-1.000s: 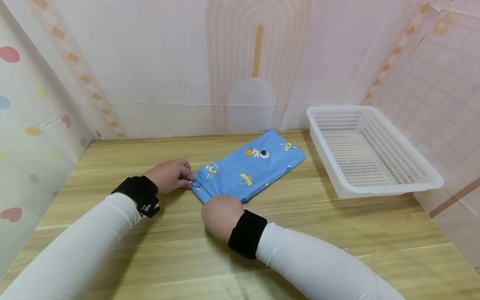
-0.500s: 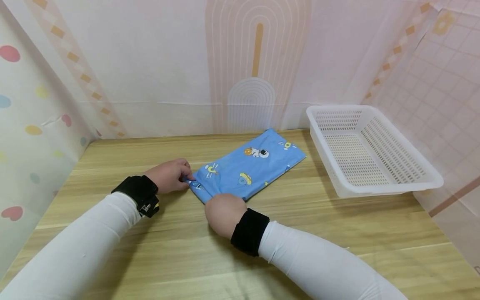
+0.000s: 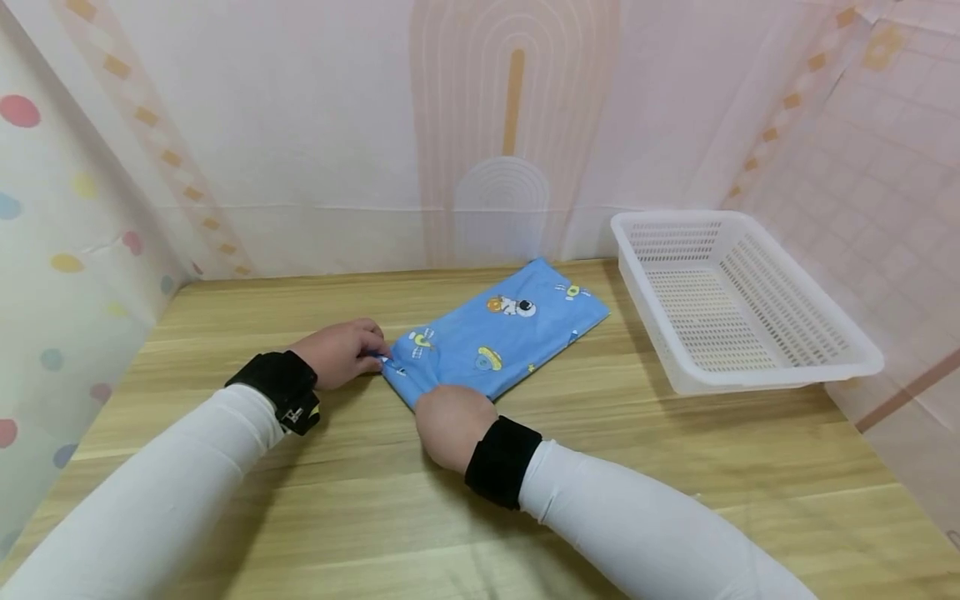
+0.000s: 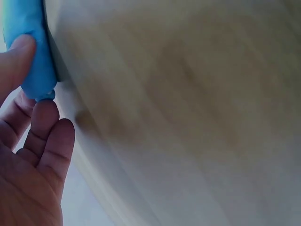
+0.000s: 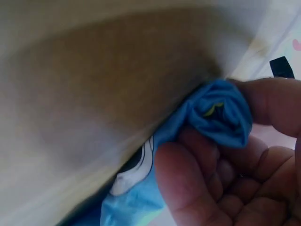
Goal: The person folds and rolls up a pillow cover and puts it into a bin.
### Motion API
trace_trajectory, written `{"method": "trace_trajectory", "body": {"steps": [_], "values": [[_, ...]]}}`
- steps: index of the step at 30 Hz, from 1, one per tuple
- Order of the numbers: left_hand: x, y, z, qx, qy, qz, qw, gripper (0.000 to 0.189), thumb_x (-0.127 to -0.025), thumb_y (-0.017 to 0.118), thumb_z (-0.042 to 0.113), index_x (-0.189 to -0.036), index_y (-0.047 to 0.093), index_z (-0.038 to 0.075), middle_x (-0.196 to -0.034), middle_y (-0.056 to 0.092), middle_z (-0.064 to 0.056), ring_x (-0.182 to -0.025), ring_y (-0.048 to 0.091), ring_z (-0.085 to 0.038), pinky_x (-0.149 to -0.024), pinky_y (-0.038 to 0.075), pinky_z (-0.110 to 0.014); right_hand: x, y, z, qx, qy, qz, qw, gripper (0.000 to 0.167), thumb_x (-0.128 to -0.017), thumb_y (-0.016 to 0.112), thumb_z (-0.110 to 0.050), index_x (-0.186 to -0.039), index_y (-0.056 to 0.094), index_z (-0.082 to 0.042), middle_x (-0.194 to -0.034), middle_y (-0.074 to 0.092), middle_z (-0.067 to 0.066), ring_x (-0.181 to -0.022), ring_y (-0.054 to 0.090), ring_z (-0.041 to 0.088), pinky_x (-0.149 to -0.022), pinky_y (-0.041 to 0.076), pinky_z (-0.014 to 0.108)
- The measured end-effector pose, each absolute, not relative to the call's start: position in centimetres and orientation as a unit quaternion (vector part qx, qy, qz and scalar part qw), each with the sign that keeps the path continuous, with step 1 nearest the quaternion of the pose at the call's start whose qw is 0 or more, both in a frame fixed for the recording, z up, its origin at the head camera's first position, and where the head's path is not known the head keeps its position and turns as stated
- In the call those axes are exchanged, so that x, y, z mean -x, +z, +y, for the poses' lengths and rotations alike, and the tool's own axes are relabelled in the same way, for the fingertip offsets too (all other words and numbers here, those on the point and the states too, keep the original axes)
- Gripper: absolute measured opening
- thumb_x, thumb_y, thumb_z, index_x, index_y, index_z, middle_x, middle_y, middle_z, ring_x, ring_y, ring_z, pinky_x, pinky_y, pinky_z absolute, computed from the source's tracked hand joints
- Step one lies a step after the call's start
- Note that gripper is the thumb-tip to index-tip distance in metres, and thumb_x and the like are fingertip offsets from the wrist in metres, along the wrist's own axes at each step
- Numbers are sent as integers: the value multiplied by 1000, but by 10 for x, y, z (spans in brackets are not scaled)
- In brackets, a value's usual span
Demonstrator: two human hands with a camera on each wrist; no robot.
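A blue cloth (image 3: 517, 333) printed with astronauts and spaceships lies folded into a long, flat strip, slanting toward the back right. Its near-left end is turned over into a small roll. My left hand (image 3: 341, 354) pinches the left corner of that roll; the left wrist view has the thumb on top of the blue roll (image 4: 35, 66) and fingertips at its end. At the roll's other end is my right hand (image 3: 453, 425), its fingers hidden from the head view. In the right wrist view, thumb and fingers curl round the coiled cloth end (image 5: 225, 113).
A white plastic basket (image 3: 780, 379) with slotted sides stands to the right of the cloth on the wood-grain table (image 3: 337, 517). Patterned hangings (image 3: 315, 142) rise along the table's back and both sides.
The cloth's near-left end has turned over a little further toward the back right. My right hand has shifted slightly right and away with it; the left hand stays almost in place.
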State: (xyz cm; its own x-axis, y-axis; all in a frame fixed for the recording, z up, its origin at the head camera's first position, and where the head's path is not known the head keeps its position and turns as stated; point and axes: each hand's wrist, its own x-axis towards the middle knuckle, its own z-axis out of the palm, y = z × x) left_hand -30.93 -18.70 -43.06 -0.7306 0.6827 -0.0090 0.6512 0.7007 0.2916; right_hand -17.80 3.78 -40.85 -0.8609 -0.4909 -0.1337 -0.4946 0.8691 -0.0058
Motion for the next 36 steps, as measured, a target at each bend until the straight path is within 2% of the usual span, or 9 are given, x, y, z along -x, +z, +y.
{"method": "trace_trajectory", "body": {"steps": [8, 14, 20, 26, 30, 36], "values": [[307, -427, -183, -341, 146, 925, 82, 23, -104, 65, 13, -123, 76, 5, -116, 64, -5, -109, 66, -24, -101, 54, -49, 182, -409, 42, 240, -31, 967, 77, 15, -98, 67, -14, -84, 69, -10, -74, 64, 1, -66, 57, 14, -56, 52, 31], [311, -424, -181, -323, 165, 924, 117, 20, -106, 61, 14, -118, 76, 7, -118, 65, -7, -113, 64, -26, -104, 51, -51, 183, -407, 45, 234, -48, 967, 92, 14, -96, 67, -12, -83, 67, -10, -74, 62, 0, -66, 55, 14, -56, 51, 31], [314, -418, -176, -320, 160, 923, 140, 21, -107, 59, 14, -117, 75, 6, -121, 67, -10, -116, 64, -28, -107, 50, -52, 187, -404, 49, 221, -58, 966, 125, 15, -100, 65, -12, -85, 65, -10, -76, 60, 0, -65, 54, 15, -56, 48, 29], [318, -419, -172, -305, 157, 926, 155, 23, -109, 56, 16, -116, 75, 7, -120, 67, -11, -108, 62, -25, -100, 50, -47, 190, -407, 50, 202, -80, 965, 149, 20, -100, 66, -13, -80, 63, -11, -75, 58, 1, -64, 53, 15, -55, 47, 28], [321, -420, -169, -301, 144, 929, 163, 23, -109, 54, 16, -109, 75, 7, -110, 64, -8, -97, 58, -22, -88, 48, -39, 190, -406, 51, 191, -97, 964, 155, 26, -98, 68, -15, -73, 61, -12, -71, 55, 0, -62, 52, 15, -54, 46, 29], [324, -418, -164, -309, 149, 919, 196, 29, -109, 53, 17, -83, 64, 13, -75, 48, 4, -71, 49, -14, -69, 40, -30, 193, -403, 54, 180, -112, 961, 177, 34, -98, 68, -13, -65, 58, -12, -65, 51, -1, -57, 50, 15, -51, 43, 27]]}}
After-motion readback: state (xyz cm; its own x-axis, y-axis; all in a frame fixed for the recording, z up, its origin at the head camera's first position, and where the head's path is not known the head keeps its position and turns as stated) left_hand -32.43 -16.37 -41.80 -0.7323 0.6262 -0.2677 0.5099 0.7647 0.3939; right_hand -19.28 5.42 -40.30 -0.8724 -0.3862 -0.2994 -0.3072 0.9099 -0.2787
